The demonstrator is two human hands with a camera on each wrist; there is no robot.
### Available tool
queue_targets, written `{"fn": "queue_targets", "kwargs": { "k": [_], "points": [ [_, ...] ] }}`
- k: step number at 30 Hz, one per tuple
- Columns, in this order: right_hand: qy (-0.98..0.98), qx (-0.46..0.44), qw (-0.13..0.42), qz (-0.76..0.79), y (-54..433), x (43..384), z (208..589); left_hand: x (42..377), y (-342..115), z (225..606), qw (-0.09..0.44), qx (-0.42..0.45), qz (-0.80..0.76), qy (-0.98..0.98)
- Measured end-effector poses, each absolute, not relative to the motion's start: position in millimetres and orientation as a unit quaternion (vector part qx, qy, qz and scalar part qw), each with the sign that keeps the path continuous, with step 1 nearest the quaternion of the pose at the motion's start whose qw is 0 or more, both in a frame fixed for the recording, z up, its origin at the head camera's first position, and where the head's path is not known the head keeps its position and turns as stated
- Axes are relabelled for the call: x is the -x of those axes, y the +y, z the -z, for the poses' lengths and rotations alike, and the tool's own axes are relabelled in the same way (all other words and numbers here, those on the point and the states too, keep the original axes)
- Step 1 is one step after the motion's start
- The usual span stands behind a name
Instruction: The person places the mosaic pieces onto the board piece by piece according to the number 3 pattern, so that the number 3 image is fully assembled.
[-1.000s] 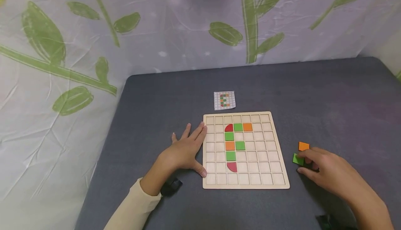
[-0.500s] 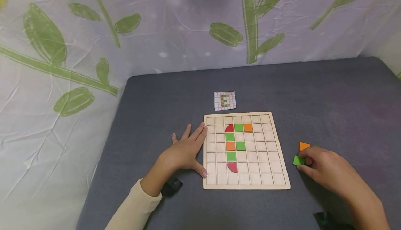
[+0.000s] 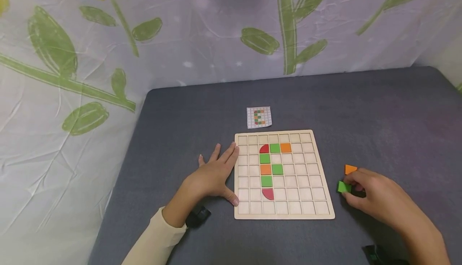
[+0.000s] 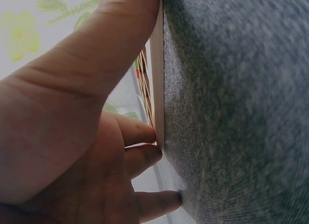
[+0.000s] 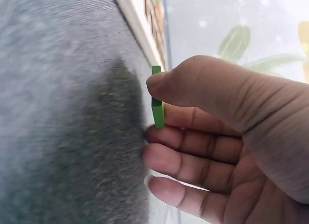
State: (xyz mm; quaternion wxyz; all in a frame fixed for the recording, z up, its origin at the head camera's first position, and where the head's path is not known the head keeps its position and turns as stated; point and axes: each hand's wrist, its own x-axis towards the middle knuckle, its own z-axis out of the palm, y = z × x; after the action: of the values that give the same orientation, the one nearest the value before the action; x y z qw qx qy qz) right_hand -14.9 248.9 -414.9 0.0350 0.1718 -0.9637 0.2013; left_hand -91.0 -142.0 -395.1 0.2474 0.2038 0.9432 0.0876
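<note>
A wooden grid board (image 3: 296, 214) lies on the dark table, with red, green and orange tiles in several of its cells. My left hand (image 3: 211, 174) is spread along the board's left edge, thumb and fingertips touching the rim; the left wrist view shows the thumb (image 4: 116, 35) close along that edge. To the right of the board, my right hand (image 3: 382, 197) pinches a green square tile (image 3: 343, 187) between thumb and index finger. In the right wrist view the green tile (image 5: 158, 113) stands tilted at the thumb tip. An orange tile (image 3: 350, 169) lies just beyond, partly hidden by the hand.
A small paper card (image 3: 259, 117) printed with a coloured grid pattern lies behind the board. At the table's far edge hangs a pale cloth (image 3: 202, 36) with a printed flower design. A black wrist device (image 3: 197, 217) sits by the left wrist.
The right thumb and index finger have closed on the green tile, which now stands tilted up in them. The left hand and the board have stayed in place.
</note>
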Motion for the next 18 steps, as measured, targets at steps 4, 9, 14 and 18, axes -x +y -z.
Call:
{"fn": "queue_targets", "kwargs": {
  "k": [4,9,14,18],
  "points": [
    [-0.961,-0.174,0.021,-0.214,247,15,412,90,-143,396,0.249,-0.207,-0.087,0.942],
    [-0.952,-0.201,0.036,-0.227,244,15,411,89,-142,397,0.249,-0.209,-0.088,0.941],
    [-0.945,-0.222,0.054,-0.233,240,16,411,90,-142,397,0.249,-0.205,-0.085,0.943],
    [-0.941,-0.231,0.043,-0.243,234,18,410,90,-143,396,0.249,-0.202,-0.086,0.943]
  ]
}}
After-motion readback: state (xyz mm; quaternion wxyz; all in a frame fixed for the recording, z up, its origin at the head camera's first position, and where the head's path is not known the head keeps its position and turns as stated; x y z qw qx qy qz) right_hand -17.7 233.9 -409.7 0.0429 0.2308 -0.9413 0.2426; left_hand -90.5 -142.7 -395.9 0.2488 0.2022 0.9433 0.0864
